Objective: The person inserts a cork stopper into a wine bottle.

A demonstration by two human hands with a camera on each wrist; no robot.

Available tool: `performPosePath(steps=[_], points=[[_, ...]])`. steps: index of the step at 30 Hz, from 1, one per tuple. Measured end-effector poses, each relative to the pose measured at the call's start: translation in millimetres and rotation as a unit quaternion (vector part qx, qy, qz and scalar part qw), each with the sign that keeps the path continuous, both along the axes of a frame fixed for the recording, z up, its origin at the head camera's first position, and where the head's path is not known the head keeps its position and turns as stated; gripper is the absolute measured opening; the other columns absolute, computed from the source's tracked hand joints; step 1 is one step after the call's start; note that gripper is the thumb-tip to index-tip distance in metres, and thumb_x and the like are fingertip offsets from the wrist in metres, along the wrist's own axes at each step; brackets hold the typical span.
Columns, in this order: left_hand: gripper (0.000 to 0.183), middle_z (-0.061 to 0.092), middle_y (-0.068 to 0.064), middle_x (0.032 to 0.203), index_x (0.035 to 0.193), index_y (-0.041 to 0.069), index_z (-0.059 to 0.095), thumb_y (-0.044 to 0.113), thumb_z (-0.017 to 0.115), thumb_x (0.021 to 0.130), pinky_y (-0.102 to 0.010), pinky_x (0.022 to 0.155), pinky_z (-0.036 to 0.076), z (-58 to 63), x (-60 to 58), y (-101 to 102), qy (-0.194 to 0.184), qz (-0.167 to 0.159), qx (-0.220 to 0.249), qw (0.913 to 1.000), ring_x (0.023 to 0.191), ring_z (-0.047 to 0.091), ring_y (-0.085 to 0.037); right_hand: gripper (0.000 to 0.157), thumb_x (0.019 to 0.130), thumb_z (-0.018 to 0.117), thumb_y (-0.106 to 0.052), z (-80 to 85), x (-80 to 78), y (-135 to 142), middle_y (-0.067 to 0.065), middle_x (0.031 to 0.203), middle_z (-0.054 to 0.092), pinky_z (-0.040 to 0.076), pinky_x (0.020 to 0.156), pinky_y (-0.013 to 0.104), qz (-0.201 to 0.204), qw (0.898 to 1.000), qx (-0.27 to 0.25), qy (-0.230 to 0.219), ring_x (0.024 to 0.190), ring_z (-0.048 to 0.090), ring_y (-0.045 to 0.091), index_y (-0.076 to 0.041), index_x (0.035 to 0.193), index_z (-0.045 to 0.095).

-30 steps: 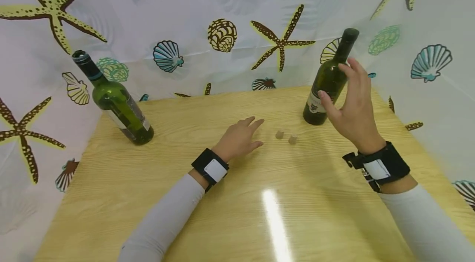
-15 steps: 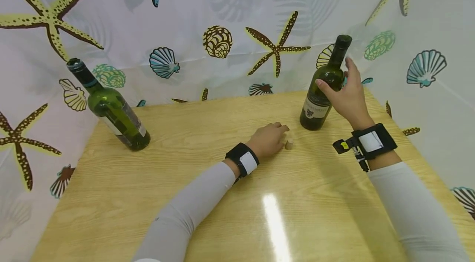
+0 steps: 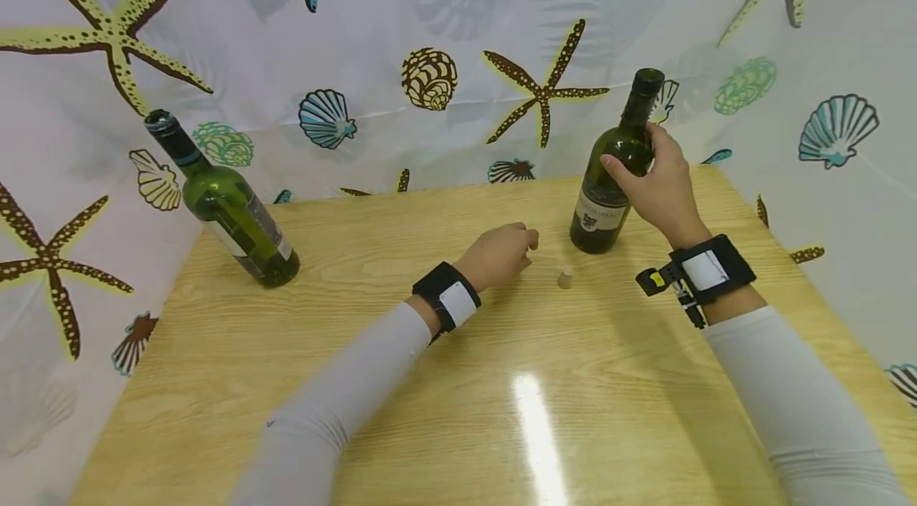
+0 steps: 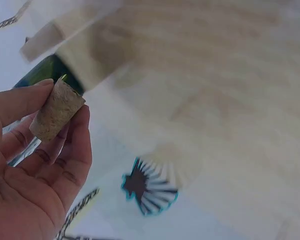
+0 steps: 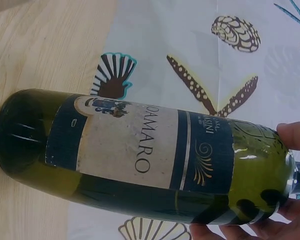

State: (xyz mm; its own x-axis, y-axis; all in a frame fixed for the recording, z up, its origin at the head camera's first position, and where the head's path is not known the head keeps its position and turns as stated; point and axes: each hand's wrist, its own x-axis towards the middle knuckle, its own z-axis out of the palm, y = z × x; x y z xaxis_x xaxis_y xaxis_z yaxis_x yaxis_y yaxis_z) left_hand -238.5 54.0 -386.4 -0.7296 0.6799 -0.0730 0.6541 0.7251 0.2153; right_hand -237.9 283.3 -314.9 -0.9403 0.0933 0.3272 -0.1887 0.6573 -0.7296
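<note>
Between the thumb and fingers of my left hand (image 3: 497,254) a small cork (image 4: 57,111) is pinched, as the left wrist view shows; in the head view the hand itself hides it. My right hand (image 3: 662,192) grips a green wine bottle (image 3: 600,212) around its shoulder, just below the neck. That bottle stands on the table at the back right, its mouth uncovered. In the right wrist view its pale label (image 5: 132,140) faces the camera. A second cork (image 3: 565,277) stands on the table, to the right of my left hand.
Another green wine bottle (image 3: 229,212) stands at the table's back left. The wooden table (image 3: 401,426) reaches back to a white curtain (image 3: 387,21) printed with starfish and shells, which also hangs along both sides.
My left hand has moved right to the two corks, picked one up and drawn back slightly left. My right hand has taken hold of the bottle, which has shifted a little left.
</note>
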Motion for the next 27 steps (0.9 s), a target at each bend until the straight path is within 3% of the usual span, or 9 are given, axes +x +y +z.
performPosePath(steps=[4, 11, 17, 20, 24, 27], points=[[0.026, 0.057, -0.006, 0.104, 0.113, 0.006, 0.057, 0.016, 0.061, 0.09, -0.022, 0.075, 0.048, 27.0, -0.9, -26.3, -0.024, 0.013, 0.077, 0.9967, 0.087, 0.056, -0.013, 0.073, 0.087, 0.058, -0.046, -1.6, -1.4, -13.1, 0.018, 0.134, 0.04, 0.035, 0.097, 0.055, 0.025, 1.0, 0.004, 0.009, 0.123, 0.04, 0.036, -0.005, 0.141, 0.031], [0.011, 0.053, -0.004, 0.089, 0.096, 0.006, 0.053, 0.016, 0.056, 0.092, -0.025, 0.065, 0.04, 75.4, 9.0, -65.5, -0.043, 0.044, 0.193, 0.9793, 0.074, 0.046, -0.016, 0.071, 0.087, 0.06, -0.043, -7.0, 4.9, -44.6, 0.018, 0.129, 0.043, 0.043, 0.089, 0.056, 0.088, 0.996, 0.003, 0.004, 0.117, 0.045, 0.035, -0.004, 0.139, 0.032], [0.021, 0.058, 0.002, 0.086, 0.096, 0.011, 0.051, 0.026, 0.063, 0.088, -0.024, 0.063, 0.043, 122.3, 24.7, -91.9, 0.019, 0.057, 0.256, 0.9647, 0.076, 0.056, -0.01, 0.068, 0.086, 0.063, -0.039, -10.0, 16.1, -77.9, 0.016, 0.127, 0.044, 0.043, 0.088, 0.058, 0.153, 0.988, -0.013, -0.003, 0.119, 0.044, 0.033, -0.007, 0.138, 0.035], [0.023, 0.059, 0.002, 0.089, 0.098, 0.01, 0.051, 0.026, 0.065, 0.087, -0.023, 0.064, 0.046, 146.4, 33.3, -100.0, 0.058, 0.044, 0.29, 0.9541, 0.079, 0.057, -0.007, 0.067, 0.086, 0.064, -0.039, -7.6, 23.8, -94.0, 0.014, 0.131, 0.044, 0.042, 0.087, 0.06, 0.184, 0.983, -0.014, -0.007, 0.123, 0.042, 0.032, -0.01, 0.138, 0.035], [0.023, 0.057, 0.001, 0.097, 0.103, 0.009, 0.052, 0.021, 0.064, 0.088, -0.02, 0.069, 0.048, 172.5, 45.1, -108.3, 0.09, 0.01, 0.35, 0.9325, 0.082, 0.056, -0.007, 0.066, 0.085, 0.064, -0.04, -2.6, 34.4, -114.1, 0.009, 0.133, 0.043, 0.044, 0.086, 0.058, 0.225, 0.974, -0.007, -0.015, 0.124, 0.042, 0.029, -0.015, 0.139, 0.035], [0.025, 0.057, -0.001, 0.103, 0.113, 0.008, 0.055, 0.016, 0.061, 0.089, -0.018, 0.076, 0.048, 185.3, 53.6, -113.9, 0.107, -0.02, 0.39, 0.9143, 0.088, 0.055, -0.007, 0.064, 0.085, 0.064, -0.04, 1.0, 42.3, -128.5, 0.005, 0.132, 0.043, 0.045, 0.087, 0.055, 0.252, 0.968, -0.003, -0.023, 0.123, 0.043, 0.026, -0.018, 0.138, 0.036]])
